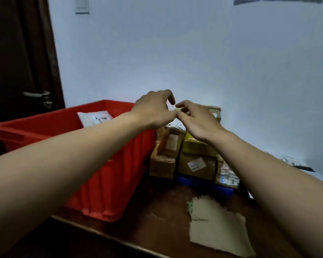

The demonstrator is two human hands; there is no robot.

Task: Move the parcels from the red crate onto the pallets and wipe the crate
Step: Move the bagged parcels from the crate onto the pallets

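head view: your hands were together above the stacked parcels (194,161) beside the red crate (108,174).
left hand (153,108): fingers curled; grip could not be told.
right hand (198,121): fingers bent over the top parcel (215,110); hold unclear.
crate: one white parcel (94,118) lay inside.
stack: sat on the blue pallet (205,186).
cloth (218,226): lay on the table (157,226).

This looks like an ordinary back room used for parcel handling: a bare white painted wall (194,53) with a white wall switch (82,5), and a dark brown wooden door (17,62) with a silver lever handle (35,94). On a dark wooden table (157,220) a large red plastic crate (110,174) holds a white labelled mailer bag (94,118). Just beside it, brown cardboard parcels with shipping labels (196,162) are stacked on a low blue plastic pallet (203,184).
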